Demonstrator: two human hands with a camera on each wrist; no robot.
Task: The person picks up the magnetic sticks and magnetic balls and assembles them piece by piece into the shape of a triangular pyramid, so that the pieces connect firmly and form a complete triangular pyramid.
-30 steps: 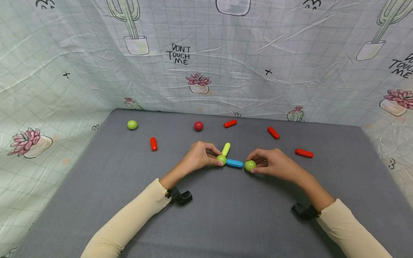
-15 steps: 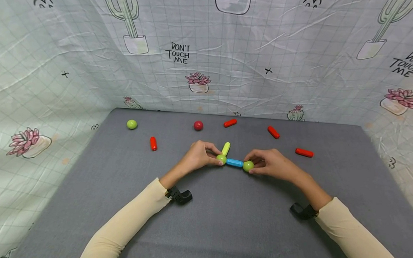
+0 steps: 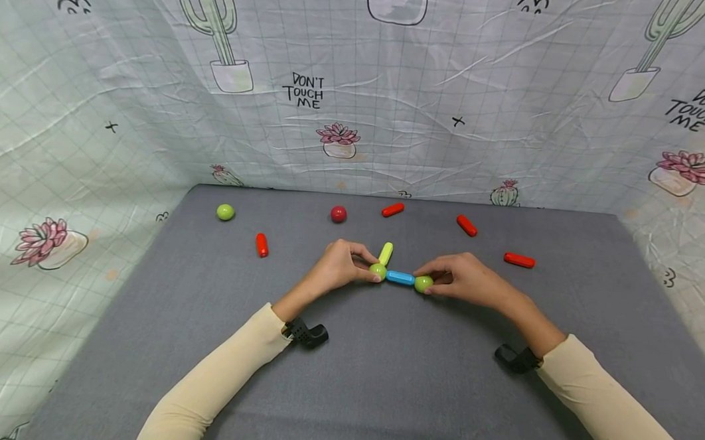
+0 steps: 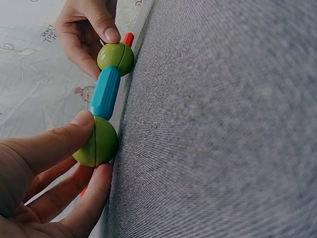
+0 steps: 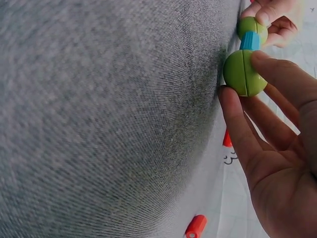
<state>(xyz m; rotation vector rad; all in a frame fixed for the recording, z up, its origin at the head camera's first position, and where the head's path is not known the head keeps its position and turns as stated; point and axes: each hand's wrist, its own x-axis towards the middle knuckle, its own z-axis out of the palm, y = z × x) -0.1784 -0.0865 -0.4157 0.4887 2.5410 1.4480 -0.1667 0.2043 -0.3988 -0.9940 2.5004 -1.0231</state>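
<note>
Thumb and fingers of my left hand [image 3: 343, 266] pinch a green ball [image 4: 101, 144]. A yellow-green rod [image 3: 386, 253] points away from that ball toward the back of the table, and a blue ribbed rod [image 3: 400, 277] runs from it to the right. At the blue rod's other end sits a second green ball [image 3: 423, 284], touching the rod. My right hand [image 3: 470, 279] pinches this second ball between thumb and fingers, as the right wrist view shows closely. The balls and blue rod form one line just above or on the grey table; exact contact is hard to tell.
Toward the back of the grey table [image 3: 356, 380] lie a red ball [image 3: 338, 214], another green ball [image 3: 225, 212] and several red rods, among them one at the left [image 3: 262, 245] and one at the right [image 3: 519, 260]. A patterned cloth [image 3: 394, 102] hangs behind.
My right hand has moved slightly left, bringing its green ball against the blue rod's end; a gap showed there earlier. The blue rod has turned a little about its length. My left hand stays put.
</note>
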